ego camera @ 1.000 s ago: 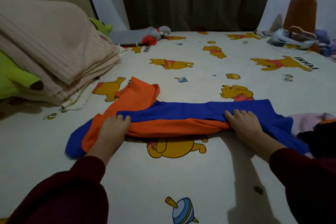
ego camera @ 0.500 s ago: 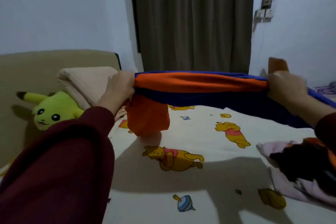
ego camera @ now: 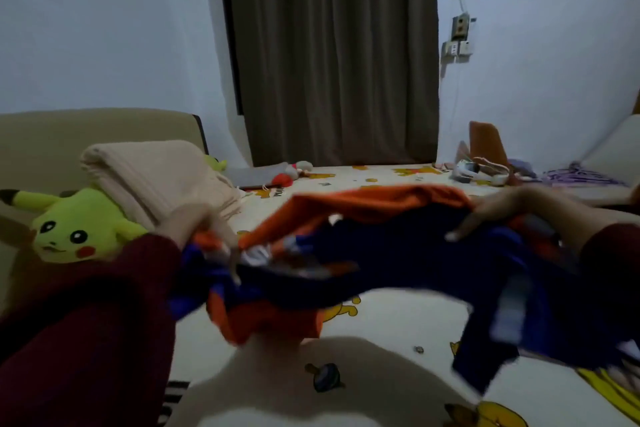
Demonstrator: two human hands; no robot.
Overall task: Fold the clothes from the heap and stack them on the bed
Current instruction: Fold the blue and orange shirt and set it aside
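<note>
Hands, left (ego camera: pixel 194 224) and right (ego camera: pixel 498 213), grip orange-blue garment (ego camera: pixel 363 253) above bed (ego camera: pixel 398 333).

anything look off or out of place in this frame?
Only the orange-and-blue garment: held off the bed between the left hand and right hand, it sags bunched and uneven, one end drooping lower right. It is motion-blurred. Nothing looks spilled or damaged.

I see an orange and deep blue garment (ego camera: pixel 374 236), blurred, above a cream bed sheet (ego camera: pixel 398 326) printed with yellow cartoon bears in red tops. My sleeves (ego camera: pixel 86 340) are dark maroon. A yellow-green plush toy (ego camera: pixel 76 225) with red cheeks and a black-tipped ear lies by a beige ribbed blanket (ego camera: pixel 156 177); the curtain (ego camera: pixel 332 52) is brown-grey against pale bluish walls (ego camera: pixel 104 24).
</note>
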